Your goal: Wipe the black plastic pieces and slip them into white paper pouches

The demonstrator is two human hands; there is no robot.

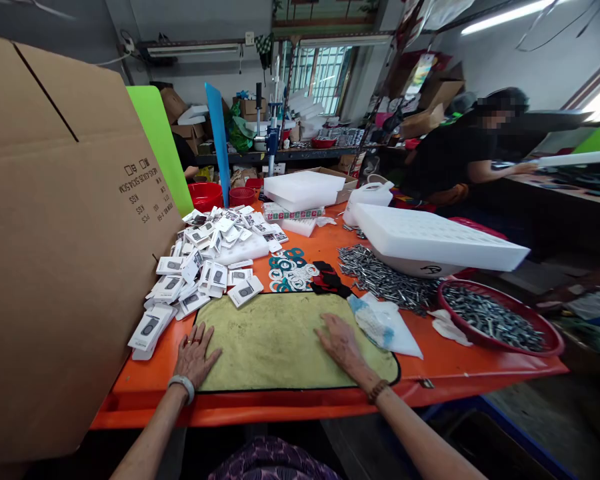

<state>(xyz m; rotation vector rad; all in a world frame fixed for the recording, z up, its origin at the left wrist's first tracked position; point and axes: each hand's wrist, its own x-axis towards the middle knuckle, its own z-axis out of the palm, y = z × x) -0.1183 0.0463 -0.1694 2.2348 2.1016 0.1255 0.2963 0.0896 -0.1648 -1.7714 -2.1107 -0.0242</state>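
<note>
A yellow cloth mat with a dark border lies flat on the orange-covered table. My left hand rests on its left edge, fingers spread and nothing held. Toward the mat's right side lies my right hand, its fingers stretched out and also holding nothing. Beyond my left hand is a heap of small white printed boxes. White and teal rings lie behind the mat, beside a black and red cloth item. To the right of my right hand is a white and blue plastic bag.
A large cardboard box walls off the left. Metal parts are piled at the right, with more in a red basket. White foam trays stand over the pile and farther back. A co-worker sits at the right.
</note>
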